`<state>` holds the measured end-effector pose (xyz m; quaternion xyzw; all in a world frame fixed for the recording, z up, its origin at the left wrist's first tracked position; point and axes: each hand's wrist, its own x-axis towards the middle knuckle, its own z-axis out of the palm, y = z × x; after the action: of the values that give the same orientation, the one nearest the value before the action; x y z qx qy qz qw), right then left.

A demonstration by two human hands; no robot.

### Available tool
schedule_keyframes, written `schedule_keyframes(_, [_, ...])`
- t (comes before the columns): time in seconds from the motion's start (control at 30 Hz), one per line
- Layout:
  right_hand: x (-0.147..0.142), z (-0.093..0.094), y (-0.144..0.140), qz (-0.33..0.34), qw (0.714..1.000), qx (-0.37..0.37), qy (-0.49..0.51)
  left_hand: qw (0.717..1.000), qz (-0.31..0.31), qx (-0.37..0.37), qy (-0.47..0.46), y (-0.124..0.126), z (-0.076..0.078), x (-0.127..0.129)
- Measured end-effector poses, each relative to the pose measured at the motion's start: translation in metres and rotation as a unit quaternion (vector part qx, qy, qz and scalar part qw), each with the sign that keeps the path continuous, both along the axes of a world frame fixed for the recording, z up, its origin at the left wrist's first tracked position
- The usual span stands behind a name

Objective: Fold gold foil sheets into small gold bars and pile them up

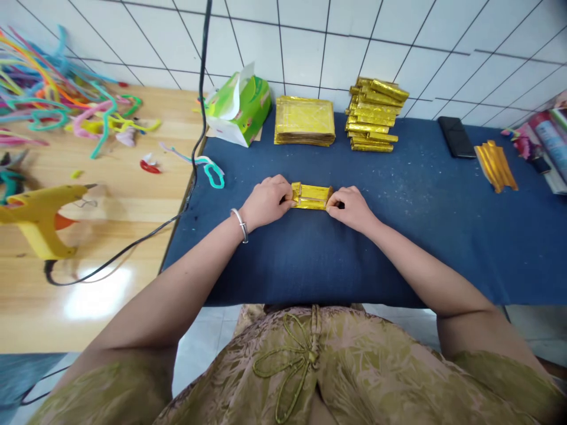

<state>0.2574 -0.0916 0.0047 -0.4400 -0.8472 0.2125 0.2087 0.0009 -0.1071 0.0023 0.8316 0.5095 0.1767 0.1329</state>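
Observation:
Between my hands a small sheet of gold foil paper (313, 196) lies on the dark blue cloth, with folds running along its length. My left hand (269, 200) pinches its left end, where a narrow flap stands over the rest. On the right end, the fingers of my right hand (349, 208) are closed in a pinch. Behind the hands sit a flat stack of gold foil paper sheets (305, 120) and a heap of folded gold foil paper pieces (375, 115).
A green tissue box (241, 109) stands by the tiled wall. Left, a yellow glue gun (42, 215), its black cord (133, 241) and tangled pipe cleaners (53, 94) occupy the wooden table. Right are a black phone (456, 137) and more folded gold pieces (496, 166).

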Motion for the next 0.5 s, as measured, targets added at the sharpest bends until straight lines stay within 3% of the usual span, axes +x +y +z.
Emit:
schedule_keyframes(0.37, [-0.004, -0.002, -0.007, -0.065, 0.997, -0.018, 0.036, 1.000, 0.012, 0.025, 0.005, -0.008, -0.001, 0.000])
schedule_keyframes(0.5, [-0.002, -0.003, -0.014, -0.051, 0.998, 0.006, 0.044, 0.998, 0.006, 0.058, 0.001, -0.014, -0.004, -0.001])
